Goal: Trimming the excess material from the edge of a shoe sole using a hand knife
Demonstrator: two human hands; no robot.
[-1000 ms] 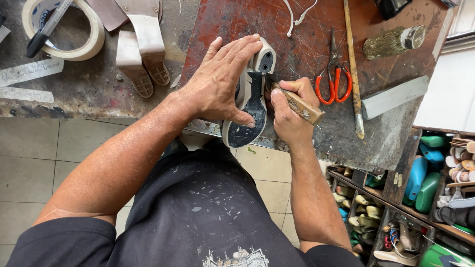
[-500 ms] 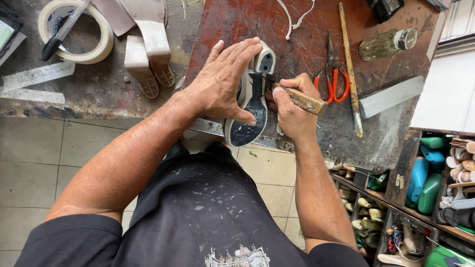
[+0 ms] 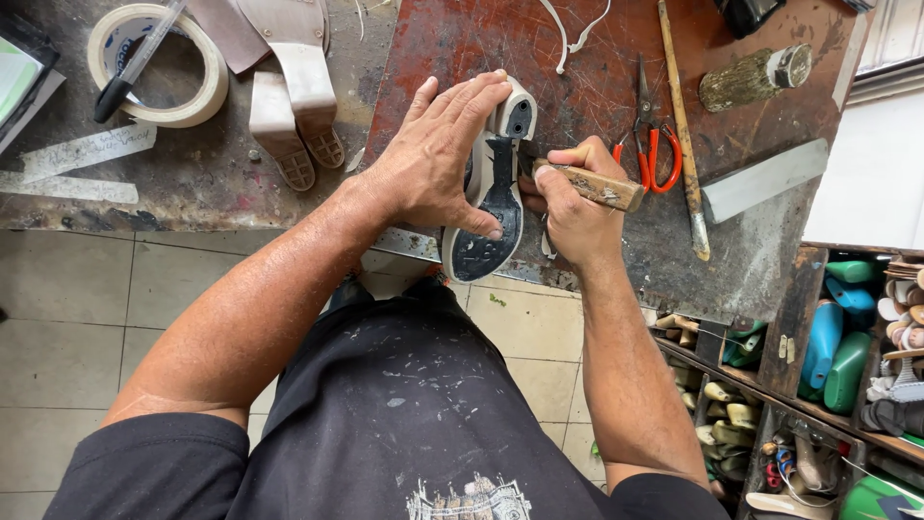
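Black-and-white rubber shoe sole [image 3: 493, 217] lies at the worn red-brown workbench [image 3: 597, 87] edge; your left hand [image 3: 438, 159] presses it flat, fingers spread, steadying it while your right hand [image 3: 568, 197] fist-grips the wooden-handled tool [image 3: 592, 185].

This is a cobbler's workshop, a shoe-repair bench rather than a home or office. The stained, scarred workbench [image 3: 616, 58] across the top of the frame carries a roll of masking tape [image 3: 159, 67] at upper left, tan leather sandal parts [image 3: 294, 87] beside it, red-handled pliers [image 3: 653, 130] and a long wooden-handled tool [image 3: 681, 125] at upper right. At lower right, wooden compartments hold green plastic shoe lasts [image 3: 833, 337] and small heel pieces [image 3: 727, 395], above a tiled floor [image 3: 87, 318] at left.
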